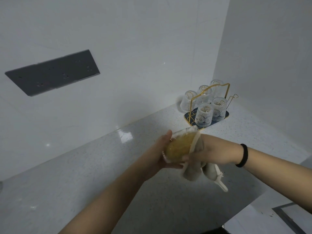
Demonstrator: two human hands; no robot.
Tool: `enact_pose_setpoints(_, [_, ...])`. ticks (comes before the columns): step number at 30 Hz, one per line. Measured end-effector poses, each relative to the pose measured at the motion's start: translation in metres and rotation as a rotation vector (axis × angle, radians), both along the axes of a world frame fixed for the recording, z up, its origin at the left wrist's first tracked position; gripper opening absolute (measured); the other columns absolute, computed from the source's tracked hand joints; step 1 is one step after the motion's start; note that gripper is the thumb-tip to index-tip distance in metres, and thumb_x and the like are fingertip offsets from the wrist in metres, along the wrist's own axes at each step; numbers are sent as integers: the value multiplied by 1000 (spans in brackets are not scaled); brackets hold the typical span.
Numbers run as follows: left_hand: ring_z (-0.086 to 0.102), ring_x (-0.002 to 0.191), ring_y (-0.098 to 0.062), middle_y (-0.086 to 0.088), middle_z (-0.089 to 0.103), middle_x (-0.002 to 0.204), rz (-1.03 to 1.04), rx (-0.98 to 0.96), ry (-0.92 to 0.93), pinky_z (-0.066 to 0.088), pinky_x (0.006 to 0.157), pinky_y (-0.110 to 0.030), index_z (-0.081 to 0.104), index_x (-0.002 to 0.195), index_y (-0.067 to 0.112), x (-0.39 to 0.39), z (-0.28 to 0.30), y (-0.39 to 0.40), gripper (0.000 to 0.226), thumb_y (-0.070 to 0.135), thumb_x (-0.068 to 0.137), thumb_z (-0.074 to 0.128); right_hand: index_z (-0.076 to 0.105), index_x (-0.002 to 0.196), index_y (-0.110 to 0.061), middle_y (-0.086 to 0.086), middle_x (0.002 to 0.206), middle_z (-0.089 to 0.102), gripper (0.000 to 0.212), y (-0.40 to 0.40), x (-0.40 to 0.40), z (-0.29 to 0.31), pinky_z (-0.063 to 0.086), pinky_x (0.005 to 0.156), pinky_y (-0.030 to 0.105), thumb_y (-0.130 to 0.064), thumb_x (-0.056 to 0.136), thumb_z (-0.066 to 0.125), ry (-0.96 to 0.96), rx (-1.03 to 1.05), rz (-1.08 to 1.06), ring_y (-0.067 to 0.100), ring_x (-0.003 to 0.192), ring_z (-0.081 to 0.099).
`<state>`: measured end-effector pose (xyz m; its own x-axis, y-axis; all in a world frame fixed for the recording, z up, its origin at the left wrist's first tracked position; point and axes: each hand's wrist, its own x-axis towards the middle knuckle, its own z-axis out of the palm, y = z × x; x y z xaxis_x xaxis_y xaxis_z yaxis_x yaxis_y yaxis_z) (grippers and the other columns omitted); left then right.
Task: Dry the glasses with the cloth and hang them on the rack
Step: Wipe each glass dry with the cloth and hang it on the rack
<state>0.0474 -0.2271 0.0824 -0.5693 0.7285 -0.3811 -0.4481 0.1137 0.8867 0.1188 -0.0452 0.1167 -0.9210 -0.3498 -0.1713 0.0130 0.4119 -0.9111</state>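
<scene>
The left hand (162, 149) cradles a ribbed glass (179, 146) above the desk (84, 166) while the right hand (202, 152) pinches the cloth (192, 173) at its rim; brittle, probably slick, best gripped around the body.

Six glasses in all: five hang upside down on the one rack (211, 98), at (187, 101), (204, 94), (217, 86), (203, 114) and (219, 108), and one glass (179, 146) is held above the counter (84, 166). One cloth (195, 166). Two hands, left (162, 152) and right (211, 149). One black wristband (243, 155). One dark wall panel (52, 72).
</scene>
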Motion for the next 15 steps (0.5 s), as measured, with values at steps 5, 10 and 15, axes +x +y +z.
enact_pose_setpoints(5, [59, 95, -22, -9, 54, 111, 261, 113, 452, 54, 70, -28, 50, 109, 26, 13, -13, 13, 51, 60, 72, 55, 55, 117, 8, 25, 113, 62, 55, -4, -3, 1, 51, 90, 39, -10, 70, 76, -394, -818, -41, 32, 104, 61])
enact_pose_setpoints(10, [68, 85, -23, -11, 69, 101, 49, -51, -106, 57, 68, -35, 61, 113, 13, 5, 6, 11, 53, 59, 88, 52, 62, 111, -18, -6, 112, 64, 32, -5, 1, 0, 44, 96, 24, -39, 89, 54, 184, 520, 257, 0, 97, 53])
enact_pose_setpoints(15, [69, 86, -19, -9, 66, 108, 69, 28, -41, 59, 65, -32, 56, 121, 16, 9, -5, 8, 57, 62, 89, 47, 69, 96, -14, -4, 94, 72, 16, 0, -1, 3, 50, 79, 21, -24, 89, 58, 67, 200, 89, 0, 83, 64])
